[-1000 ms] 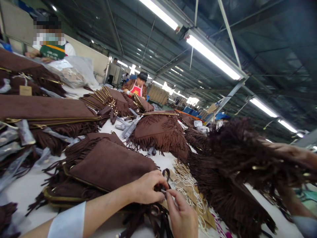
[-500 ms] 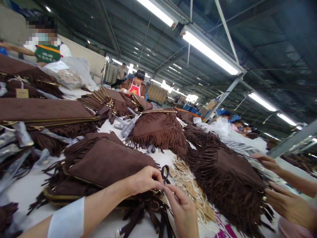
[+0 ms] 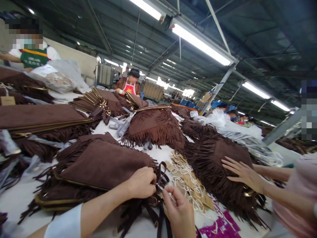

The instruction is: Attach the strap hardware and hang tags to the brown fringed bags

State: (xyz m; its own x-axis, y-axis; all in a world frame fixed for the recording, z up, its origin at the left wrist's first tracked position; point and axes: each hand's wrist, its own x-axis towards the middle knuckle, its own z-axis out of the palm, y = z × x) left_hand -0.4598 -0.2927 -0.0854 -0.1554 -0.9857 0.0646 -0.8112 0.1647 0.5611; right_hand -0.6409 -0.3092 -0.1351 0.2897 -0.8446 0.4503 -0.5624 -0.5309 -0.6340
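A brown suede bag with fringe and a gold zipper lies stacked on similar bags in front of me. My left hand is closed at its right end, beside a thin dark strap loop; what the fingers hold is hidden. Just to the right, my right hand pinches at a thin white string near the strap's metal fittings. Dark straps hang below both hands. Cardboard tags with white strings lie in a heap to the right.
At the right a co-worker's hand lies spread on a fringed bag. Purple packets lie at the near edge. More bags, plastic wrapping and gold-zippered pouches cover the table's far side. Other people work beyond.
My hands have moved slightly apart, the left one turning back-up over the bag's end. The co-worker's hand has moved left onto the fringed bag. The view has shifted a little right.
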